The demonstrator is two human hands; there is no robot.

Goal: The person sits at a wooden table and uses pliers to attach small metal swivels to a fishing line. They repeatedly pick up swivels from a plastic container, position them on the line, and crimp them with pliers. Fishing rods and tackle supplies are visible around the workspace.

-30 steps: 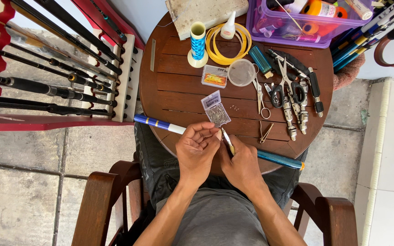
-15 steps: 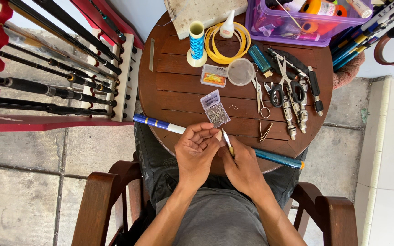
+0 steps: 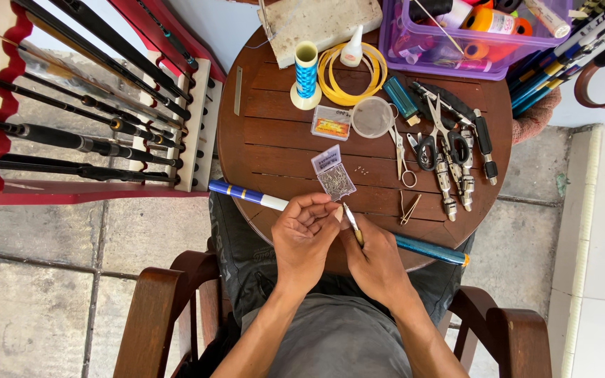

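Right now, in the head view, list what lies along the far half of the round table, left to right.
Thin metal strip → blue thread spool → yellow line coil → blue lighter → purple plastic bin.

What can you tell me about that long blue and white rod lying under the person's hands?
The rod is a slim round stick lying across the near edge of the round wooden table. Its left end is blue with thin pale bands, then white; its right end is glossy teal. The left hand and right hand hide its middle.
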